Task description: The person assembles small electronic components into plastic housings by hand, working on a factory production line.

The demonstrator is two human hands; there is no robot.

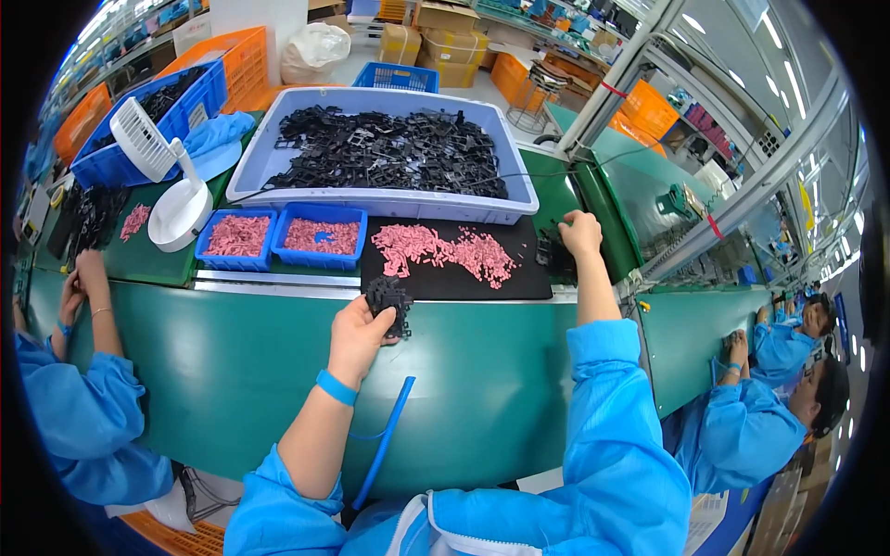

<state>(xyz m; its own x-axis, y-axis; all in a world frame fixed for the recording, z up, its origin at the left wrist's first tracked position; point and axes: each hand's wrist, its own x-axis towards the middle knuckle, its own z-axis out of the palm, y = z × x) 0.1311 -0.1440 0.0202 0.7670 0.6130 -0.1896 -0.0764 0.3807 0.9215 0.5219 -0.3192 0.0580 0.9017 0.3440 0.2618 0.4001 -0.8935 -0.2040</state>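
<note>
My left hand [357, 335] is closed around a small cluster of black plastic parts [389, 302], held above the near edge of a black mat [505, 289]. Loose pink pieces [445, 250] lie spread on that mat. To the right, my right hand [582, 234] has its fingers bent down at a small heap of black plastic parts [556, 255] beside the mat. What those fingers grip, if anything, is hidden. A blue band [336, 387] circles my left wrist.
Behind the mat stands a big pale-blue tub [371, 197] of black parts. Two blue trays [234, 263] of pink pieces and a white fan [181, 211] are to its left. Co-workers in blue sit on both sides. A blue strap [385, 443] hangs by the green table's [250, 371] front edge.
</note>
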